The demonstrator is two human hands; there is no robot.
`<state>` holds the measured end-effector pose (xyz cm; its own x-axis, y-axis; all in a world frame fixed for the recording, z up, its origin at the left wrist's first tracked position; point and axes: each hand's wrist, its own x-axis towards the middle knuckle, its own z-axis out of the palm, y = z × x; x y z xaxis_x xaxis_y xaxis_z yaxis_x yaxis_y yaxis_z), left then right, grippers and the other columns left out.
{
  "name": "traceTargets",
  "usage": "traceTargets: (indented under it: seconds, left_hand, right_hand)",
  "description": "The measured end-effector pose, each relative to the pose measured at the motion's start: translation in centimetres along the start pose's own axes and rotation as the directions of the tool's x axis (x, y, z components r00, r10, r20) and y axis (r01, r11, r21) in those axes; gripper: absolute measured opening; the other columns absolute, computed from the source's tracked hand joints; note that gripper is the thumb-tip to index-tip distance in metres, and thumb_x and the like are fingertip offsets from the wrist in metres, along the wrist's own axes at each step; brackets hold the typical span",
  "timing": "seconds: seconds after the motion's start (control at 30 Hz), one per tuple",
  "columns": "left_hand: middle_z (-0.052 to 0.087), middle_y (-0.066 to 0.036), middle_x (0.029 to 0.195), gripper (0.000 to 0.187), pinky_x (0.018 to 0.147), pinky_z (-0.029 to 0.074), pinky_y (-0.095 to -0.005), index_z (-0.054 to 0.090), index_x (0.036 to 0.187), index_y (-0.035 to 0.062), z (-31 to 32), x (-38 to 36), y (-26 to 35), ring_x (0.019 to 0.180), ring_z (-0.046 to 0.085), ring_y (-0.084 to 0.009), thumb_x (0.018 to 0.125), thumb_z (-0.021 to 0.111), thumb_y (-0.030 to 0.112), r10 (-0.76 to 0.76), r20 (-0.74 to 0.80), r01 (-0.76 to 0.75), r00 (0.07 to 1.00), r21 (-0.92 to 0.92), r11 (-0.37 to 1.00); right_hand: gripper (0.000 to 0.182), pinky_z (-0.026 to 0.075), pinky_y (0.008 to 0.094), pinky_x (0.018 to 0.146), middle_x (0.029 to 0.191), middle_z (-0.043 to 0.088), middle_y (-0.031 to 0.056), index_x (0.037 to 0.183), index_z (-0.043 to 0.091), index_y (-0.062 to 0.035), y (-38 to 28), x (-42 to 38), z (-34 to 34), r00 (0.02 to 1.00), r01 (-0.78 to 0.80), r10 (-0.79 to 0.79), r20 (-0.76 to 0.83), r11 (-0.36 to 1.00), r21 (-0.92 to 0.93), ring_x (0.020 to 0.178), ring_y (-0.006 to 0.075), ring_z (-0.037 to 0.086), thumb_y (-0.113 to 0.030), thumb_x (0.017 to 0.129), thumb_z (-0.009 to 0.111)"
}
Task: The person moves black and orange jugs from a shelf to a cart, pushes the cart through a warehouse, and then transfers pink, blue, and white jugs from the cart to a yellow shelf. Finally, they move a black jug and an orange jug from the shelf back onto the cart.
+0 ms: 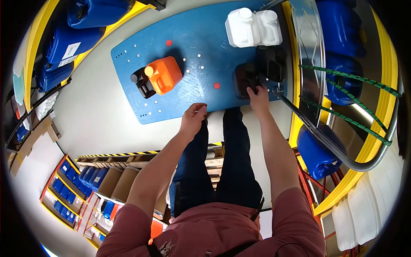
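On the blue board, my right hand [258, 99] touches the near edge of a dark canister [246, 79], its fingers bent at the canister's lower right corner. A second black canister [274, 64] stands just behind and to the right. My left hand [195, 118] is at the board's front edge with its fingers curled together; what they hold, if anything, is hidden. An orange canister [167, 75] sits farther left beside a small black canister [143, 82]. Two white canisters [252, 28] stand side by side at the back right.
The blue board [205, 51] carries red and white dots. A metal tube frame [317, 128] with green ropes [355, 77] rises at the right. Shelves with blue canisters [319, 150] flank both sides. Pallets [214, 162] and brown drums [124, 184] lie behind me.
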<state>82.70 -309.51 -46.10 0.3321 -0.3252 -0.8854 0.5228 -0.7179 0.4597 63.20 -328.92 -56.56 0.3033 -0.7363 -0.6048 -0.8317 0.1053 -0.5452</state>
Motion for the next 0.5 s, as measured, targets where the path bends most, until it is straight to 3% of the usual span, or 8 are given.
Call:
traceTargets:
  seconds: [0.1,0.13,0.23,0.3,0.37,0.43,0.47,0.5]
  left_hand:
    - [0.067,-0.001,0.101,0.034,0.088,0.048,-0.0279,0.066,0.124,0.0052,1.0,-0.9,1.0,0.095,0.060,-0.0116,0.103,0.060,0.030,-0.103,-0.030,0.097,0.994,-0.153,0.983]
    - [0.067,-0.001,0.101,0.034,0.088,0.048,-0.0279,0.066,0.124,0.0052,1.1,-1.0,1.2,0.095,0.060,-0.0116,0.103,0.060,0.030,-0.094,-0.027,0.089,0.995,-0.147,0.985]
    - [0.066,-0.005,0.118,0.034,0.092,0.049,-0.0329,0.064,0.124,0.0060,1.3,-2.0,1.7,0.106,0.063,-0.0166,0.103,0.060,0.032,-0.026,0.006,0.026,1.000,-0.052,0.998]
    - [0.066,-0.006,0.118,0.035,0.093,0.048,-0.0346,0.064,0.122,0.0061,1.8,-3.6,2.6,0.108,0.062,-0.0183,0.102,0.059,0.035,-0.148,0.230,0.196,0.962,-0.200,0.960]
    - [0.065,-0.007,0.116,0.040,0.094,0.047,-0.0368,0.060,0.127,0.0060,3.4,-6.4,4.1,0.108,0.062,-0.0209,0.103,0.056,0.038,-0.150,0.210,0.203,0.966,-0.258,0.945]
    - [0.064,-0.011,0.122,0.049,0.096,0.045,-0.0400,0.050,0.137,0.0049,3.9,-8.4,5.2,0.114,0.060,-0.0219,0.105,0.050,0.043,-0.270,-0.009,0.223,0.963,-0.541,0.811]
    - [0.059,-0.012,0.130,0.056,0.103,0.040,-0.0468,0.039,0.144,0.0080,3.4,-8.6,5.5,0.123,0.054,-0.0268,0.105,0.045,0.048,-0.335,-0.017,0.267,0.942,-0.567,0.779]
    - [0.057,-0.011,0.134,0.064,0.107,0.036,-0.0506,0.042,0.146,0.0126,2.9,-9.3,6.2,0.125,0.053,-0.0294,0.102,0.045,0.059,-0.372,0.035,0.316,0.928,-0.604,0.732]
  right_hand:
    - [0.037,0.047,0.0442,0.101,0.151,0.041,0.0292,0.104,0.067,0.0046,-0.8,-4.1,-2.3,0.992,0.123,-0.123,0.018,0.992,-0.011,0.125,0.0450,0.053,-0.030,0.090,0.072]
    - [0.034,0.048,0.0445,0.099,0.152,0.041,0.0290,0.101,0.067,0.0041,-1.7,-5.9,-3.4,0.979,0.191,-0.190,0.069,0.982,-0.007,0.124,0.0453,0.054,-0.027,0.089,0.073]
    - [0.029,0.050,0.0445,0.097,0.152,0.042,0.0278,0.096,0.066,0.0031,-5.2,-10.2,-6.9,0.978,0.149,-0.158,0.138,0.986,0.079,0.123,0.0455,0.055,-0.022,0.086,0.076]
    - [0.028,0.049,0.0453,0.098,0.151,0.043,0.0265,0.095,0.066,0.0021,-7.4,-13.2,-8.5,0.971,0.157,-0.177,0.164,0.979,0.127,0.125,0.0458,0.053,-0.021,0.084,0.076]
    - [0.026,0.046,0.0466,0.103,0.150,0.043,0.0290,0.094,0.066,0.0009,-9.7,-15.8,-10.3,0.943,0.270,-0.289,0.167,0.954,0.126,0.129,0.0472,0.050,-0.020,0.082,0.078]
    - [0.025,0.043,0.0464,0.108,0.151,0.041,0.0309,0.093,0.066,0.0002,-11.6,-18.0,-12.8,0.922,0.293,-0.332,0.200,0.935,0.201,0.134,0.0482,0.046,-0.019,0.081,0.078]
    - [0.025,0.041,0.0467,0.111,0.152,0.040,0.0302,0.093,0.067,-0.0006,-12.7,-19.2,-14.0,0.910,0.313,-0.354,0.216,0.928,0.205,0.136,0.0474,0.045,-0.020,0.081,0.078]
    - [0.025,0.038,0.0470,0.113,0.153,0.040,0.0294,0.093,0.067,-0.0013,-14.0,-20.3,-15.4,0.897,0.334,-0.377,0.229,0.919,0.208,0.139,0.0466,0.043,-0.021,0.081,0.079]
